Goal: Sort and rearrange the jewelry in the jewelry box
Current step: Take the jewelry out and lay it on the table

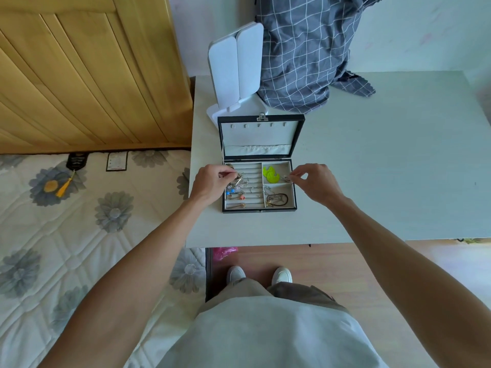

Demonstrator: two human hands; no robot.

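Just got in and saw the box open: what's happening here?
A person stands at the white table over an open jewelry box. The left hand pinches small pieces above the ring rolls; the right hand pinches a small silvery item at the compartment holding the yellow-green earrings.

Home bedroom: floral mattress (79, 221), wooden headboard (87, 73), white bedside table (385, 160).

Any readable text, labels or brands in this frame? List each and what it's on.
None can be read.
White label on the mattress: printed lines, too small to read.
Black tag with yellow tassel, on the mattress: marks blurred.
Jewelry box, folding mirror: no text visible.
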